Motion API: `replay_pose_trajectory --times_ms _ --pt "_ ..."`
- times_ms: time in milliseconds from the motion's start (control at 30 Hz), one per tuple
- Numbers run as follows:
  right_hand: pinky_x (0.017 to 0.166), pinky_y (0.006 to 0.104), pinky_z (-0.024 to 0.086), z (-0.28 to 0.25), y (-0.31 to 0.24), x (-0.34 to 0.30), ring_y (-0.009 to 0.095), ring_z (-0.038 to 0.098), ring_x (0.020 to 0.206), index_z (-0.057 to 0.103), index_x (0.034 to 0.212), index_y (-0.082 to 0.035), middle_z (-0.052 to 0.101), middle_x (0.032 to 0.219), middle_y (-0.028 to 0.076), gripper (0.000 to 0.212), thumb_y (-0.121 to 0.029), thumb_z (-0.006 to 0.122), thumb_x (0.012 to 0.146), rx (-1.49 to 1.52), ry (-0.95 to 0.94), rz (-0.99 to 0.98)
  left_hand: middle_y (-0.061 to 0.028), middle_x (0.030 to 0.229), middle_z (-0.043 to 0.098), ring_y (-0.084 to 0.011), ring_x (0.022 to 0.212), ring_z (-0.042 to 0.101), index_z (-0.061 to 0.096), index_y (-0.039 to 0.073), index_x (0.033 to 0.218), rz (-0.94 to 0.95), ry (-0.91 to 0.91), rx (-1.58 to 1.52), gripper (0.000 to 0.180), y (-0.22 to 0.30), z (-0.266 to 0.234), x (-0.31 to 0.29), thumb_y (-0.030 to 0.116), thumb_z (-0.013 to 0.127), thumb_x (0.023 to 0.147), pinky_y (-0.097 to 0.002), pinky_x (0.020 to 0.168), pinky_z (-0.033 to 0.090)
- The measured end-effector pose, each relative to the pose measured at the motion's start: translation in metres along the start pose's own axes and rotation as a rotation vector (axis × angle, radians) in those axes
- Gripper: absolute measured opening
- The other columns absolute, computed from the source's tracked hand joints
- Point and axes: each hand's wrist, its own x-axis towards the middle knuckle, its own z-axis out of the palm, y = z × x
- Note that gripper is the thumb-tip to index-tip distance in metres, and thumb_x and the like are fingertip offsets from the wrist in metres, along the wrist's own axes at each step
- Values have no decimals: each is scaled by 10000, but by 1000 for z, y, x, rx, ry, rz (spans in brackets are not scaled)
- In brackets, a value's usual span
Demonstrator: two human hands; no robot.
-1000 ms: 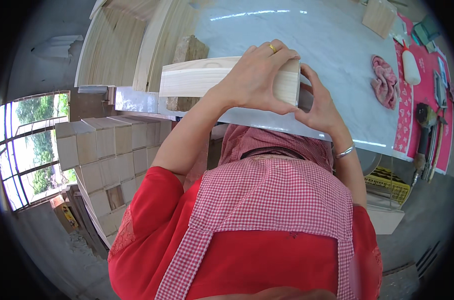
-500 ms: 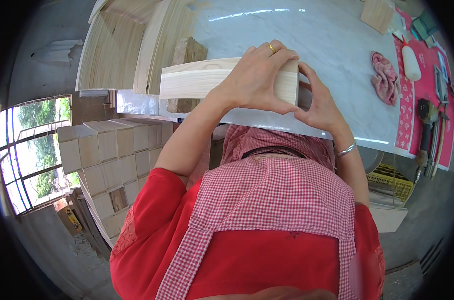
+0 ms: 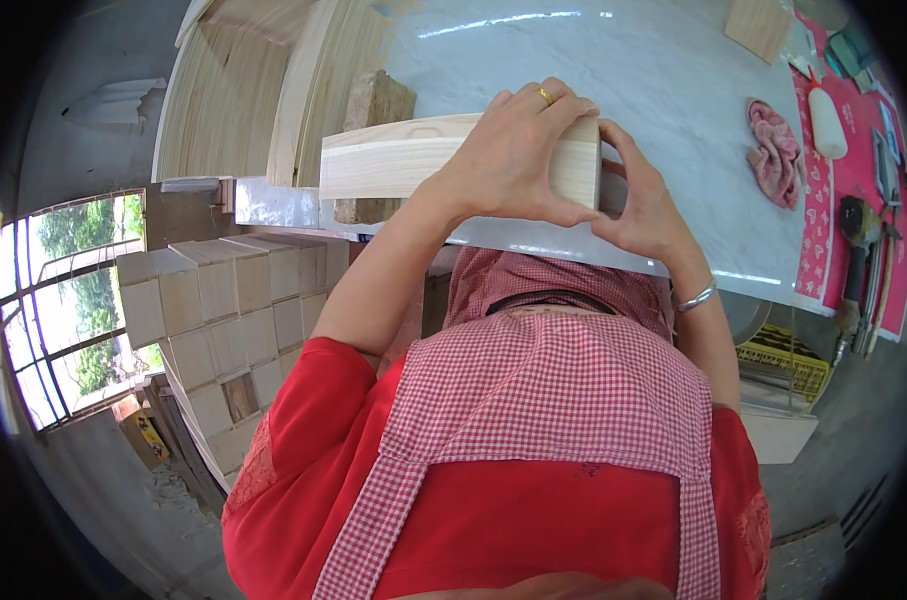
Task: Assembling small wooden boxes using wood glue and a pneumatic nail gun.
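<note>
A long, pale wooden box-like piece (image 3: 384,162) lies across the near edge of the table, its left part on a rough brown block (image 3: 378,105). My left hand (image 3: 519,150), with a ring on one finger, spans its top near the right end, thumb on the near side and fingers on the far side. At that right end, my right hand (image 3: 646,205) curves around the end face, fingertips and thumb touching the piece's corners close to my left hand. The inside of my right palm and the end face are mostly hidden.
Large wooden boxes (image 3: 224,105) stand on the left, above a stack of wooden blocks (image 3: 234,290). The pale table (image 3: 674,90) holds a crumpled pink rag (image 3: 774,160). Farther right are a white bottle (image 3: 826,122), a red patterned cloth (image 3: 814,245) and a dark-handled tool (image 3: 854,265).
Both hands keep the same hold on the wooden piece. The view shifts very slightly; nothing else visibly moves.
</note>
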Motion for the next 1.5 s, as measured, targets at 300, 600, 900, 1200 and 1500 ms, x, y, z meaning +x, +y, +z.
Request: replay_pose_trajectory --times_ms 300,600,900,1200,1500 --pt "1070 424 405 6 -10 -13 378 459 1282 302 1457 -44 431 1403 201 871 -36 657 662 -50 75 -17 -132 1157 565 -330 1036 553 556 48 1211 28 31 -4 806 -2 5 4 364 827 522 -418 919 421" --pt "1079 406 384 24 -48 -66 367 410 1327 381 1437 -12 377 1453 203 791 -80 695 714 -78 81 -59 -127 1126 565 -328 1005 554 561 46 1205 48 55 -3 822 -8 7 1 406 850 526 -411 891 427" --pt "821 395 515 46 -28 -44 319 611 968 585 1193 18 598 1098 156 487 14 725 727 -200 475 -210 -131 1102 559 -325 973 551 557 34 1213 27 24 3 843 -7 3 0 423 854 528 -403 880 428" --pt "762 418 526 56 -19 -44 351 630 906 628 1086 -4 634 980 164 356 31 711 741 -410 627 -350 -175 1023 545 -374 938 545 553 14 1162 129 75 -1 801 -6 3 7 391 839 516 -433 821 450" --pt "628 377 516 64 -26 -43 298 622 772 637 962 -26 597 910 114 266 1 697 704 -398 810 -393 -166 1014 547 -351 930 559 527 0 1122 87 98 -7 729 12 7 3 229 829 499 -414 824 463"
